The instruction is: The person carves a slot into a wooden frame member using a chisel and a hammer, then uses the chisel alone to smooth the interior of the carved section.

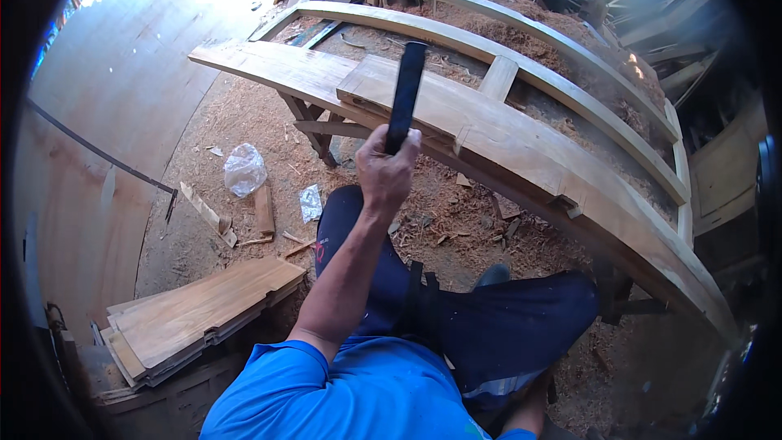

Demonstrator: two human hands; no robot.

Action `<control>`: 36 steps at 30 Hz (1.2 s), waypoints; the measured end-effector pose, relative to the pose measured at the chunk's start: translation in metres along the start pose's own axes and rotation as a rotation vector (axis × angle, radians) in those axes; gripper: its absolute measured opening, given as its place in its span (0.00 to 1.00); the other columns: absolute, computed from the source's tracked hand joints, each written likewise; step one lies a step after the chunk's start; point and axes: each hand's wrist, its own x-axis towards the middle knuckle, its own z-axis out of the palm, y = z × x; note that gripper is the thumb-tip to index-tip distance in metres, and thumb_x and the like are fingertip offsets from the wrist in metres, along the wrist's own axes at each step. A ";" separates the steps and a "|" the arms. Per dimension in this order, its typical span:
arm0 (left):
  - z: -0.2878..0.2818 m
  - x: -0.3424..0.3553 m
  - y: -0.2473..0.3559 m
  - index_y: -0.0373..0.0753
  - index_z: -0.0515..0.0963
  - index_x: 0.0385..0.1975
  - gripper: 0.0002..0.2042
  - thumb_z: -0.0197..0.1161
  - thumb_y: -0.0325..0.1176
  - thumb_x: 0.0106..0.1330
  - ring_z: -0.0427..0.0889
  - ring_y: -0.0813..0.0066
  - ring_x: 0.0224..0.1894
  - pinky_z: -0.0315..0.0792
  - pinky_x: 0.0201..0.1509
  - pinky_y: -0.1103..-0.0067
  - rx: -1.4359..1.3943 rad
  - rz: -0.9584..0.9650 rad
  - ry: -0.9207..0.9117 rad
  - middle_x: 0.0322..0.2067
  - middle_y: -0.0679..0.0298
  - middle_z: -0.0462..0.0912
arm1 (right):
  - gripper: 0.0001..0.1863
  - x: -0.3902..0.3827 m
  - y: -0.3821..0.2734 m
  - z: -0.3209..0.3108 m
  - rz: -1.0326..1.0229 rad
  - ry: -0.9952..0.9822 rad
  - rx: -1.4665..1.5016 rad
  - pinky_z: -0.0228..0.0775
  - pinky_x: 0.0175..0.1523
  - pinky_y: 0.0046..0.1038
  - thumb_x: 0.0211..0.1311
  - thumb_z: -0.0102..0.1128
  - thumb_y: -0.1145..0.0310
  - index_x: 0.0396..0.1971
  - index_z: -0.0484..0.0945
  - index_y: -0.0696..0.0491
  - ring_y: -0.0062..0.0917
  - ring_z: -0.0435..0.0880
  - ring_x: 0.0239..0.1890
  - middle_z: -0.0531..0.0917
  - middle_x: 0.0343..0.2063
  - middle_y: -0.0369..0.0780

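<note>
My left hand (386,171) is closed around the lower end of a long, flat black bar (406,85). I cannot make out what kind of tool it is. The bar points away from me, over the front edge of a thick wooden board (521,143), and whether it touches the wood does not show. That board has a small notch (566,205) cut in its near edge. Another plank (261,63) extends beyond its left end. Of my right arm only a bit of forearm (529,411) shows beside my thigh; the hand is hidden.
Behind the board lies a long wooden frame (407,24) with crosspieces. A trestle leg (318,134) supports the planks. Stacked boards (204,310) sit at lower left. Shavings, a clear plastic bag (244,169) and offcuts litter the ground. Large sheets (106,155) lie at left.
</note>
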 end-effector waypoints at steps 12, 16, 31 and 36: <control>-0.118 0.141 0.026 0.33 0.82 0.43 0.21 0.76 0.40 0.54 0.76 0.81 0.26 0.72 0.33 0.81 0.746 0.133 -0.411 0.23 0.68 0.81 | 0.31 0.039 -0.213 -0.189 -0.800 0.796 -0.275 0.61 0.65 0.47 0.59 0.67 0.65 0.62 0.68 0.55 0.47 0.69 0.62 0.71 0.60 0.50; -0.122 0.152 0.022 0.37 0.82 0.27 0.11 0.75 0.37 0.54 0.70 0.86 0.19 0.63 0.22 0.82 0.783 0.085 -0.391 0.16 0.72 0.75 | 0.54 0.060 -0.323 -0.285 -0.928 0.421 -0.540 0.53 0.69 0.55 0.31 0.80 0.53 0.66 0.65 0.42 0.48 0.63 0.68 0.64 0.66 0.48; -0.162 0.117 0.016 0.39 0.80 0.32 0.04 0.69 0.28 0.62 0.63 0.92 0.18 0.55 0.20 0.87 0.506 0.127 -0.322 0.19 0.77 0.74 | 0.59 0.132 -0.352 -0.307 -1.070 -0.062 -0.515 0.58 0.68 0.47 0.29 0.78 0.38 0.68 0.66 0.45 0.52 0.68 0.62 0.70 0.58 0.55; -0.236 0.114 0.018 0.39 0.80 0.42 0.10 0.68 0.25 0.62 0.61 0.92 0.17 0.53 0.19 0.86 0.471 0.126 -0.165 0.18 0.79 0.68 | 0.57 0.112 -0.395 -0.291 -1.157 -0.176 -0.466 0.64 0.63 0.46 0.28 0.77 0.37 0.64 0.71 0.51 0.50 0.73 0.57 0.73 0.55 0.57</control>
